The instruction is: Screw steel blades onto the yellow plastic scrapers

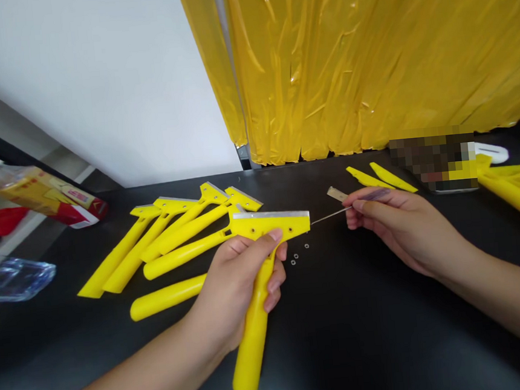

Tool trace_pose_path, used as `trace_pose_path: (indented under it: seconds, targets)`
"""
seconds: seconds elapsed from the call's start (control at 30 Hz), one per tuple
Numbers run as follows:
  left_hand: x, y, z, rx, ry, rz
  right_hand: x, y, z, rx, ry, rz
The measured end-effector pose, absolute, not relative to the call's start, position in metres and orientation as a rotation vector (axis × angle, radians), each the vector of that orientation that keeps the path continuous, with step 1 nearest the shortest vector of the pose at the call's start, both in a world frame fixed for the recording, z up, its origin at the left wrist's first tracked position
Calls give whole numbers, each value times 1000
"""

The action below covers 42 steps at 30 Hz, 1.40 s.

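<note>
My left hand [244, 275] is closed around the handle of a yellow scraper [254, 341], its thumb on the wide head. A metal blade edge runs along the top of that head, and two small holes show in it. My right hand [394, 226] pinches a thin metal piece [330, 215], seen as a narrow line pointing at the scraper head's right corner. I cannot make out its exact kind. Next to the right fingertips is a small flat metal plate [336, 195]; whether the fingers touch it is unclear. Small metal nuts [295, 259] lie below the scraper head.
Several yellow scrapers [174, 257] lie to the left on the black table [345, 339]. Yellow strips [392, 177] and more yellow handles [519, 196] lie to the right, near a pixelated patch. A drink bottle [50, 195] stands tilted at far left; yellow plastic sheeting [366, 58] hangs behind.
</note>
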<state>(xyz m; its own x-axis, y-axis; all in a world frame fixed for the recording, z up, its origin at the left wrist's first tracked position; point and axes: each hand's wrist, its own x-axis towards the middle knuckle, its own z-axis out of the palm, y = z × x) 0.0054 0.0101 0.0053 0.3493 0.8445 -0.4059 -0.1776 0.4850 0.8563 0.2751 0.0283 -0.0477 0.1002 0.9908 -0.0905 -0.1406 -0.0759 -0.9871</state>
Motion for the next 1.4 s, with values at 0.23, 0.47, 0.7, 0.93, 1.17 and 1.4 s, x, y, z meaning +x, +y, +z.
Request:
trace_pose_path:
  seconds: [0.23,0.47,0.7,0.93,1.17,1.4]
  targets:
    - [6,10,5,814,984,762,274,27,-44,-1251,-989,1282]
    - [5,9,4,849,992,755,273,28,-42,-1265,-996,1313]
    - [6,7,6,853,1001,762,274,27,-39,-1237,-992,1329]
    - [6,8,6,845,999,754,276,25,-39,-1207,-1009,1317]
    - [6,8,5,836,992,744,278,24,-41,-1208,-1038,1297]
    - [6,8,5,834,983,743,280,22,-42,-1204,-1091,1257]
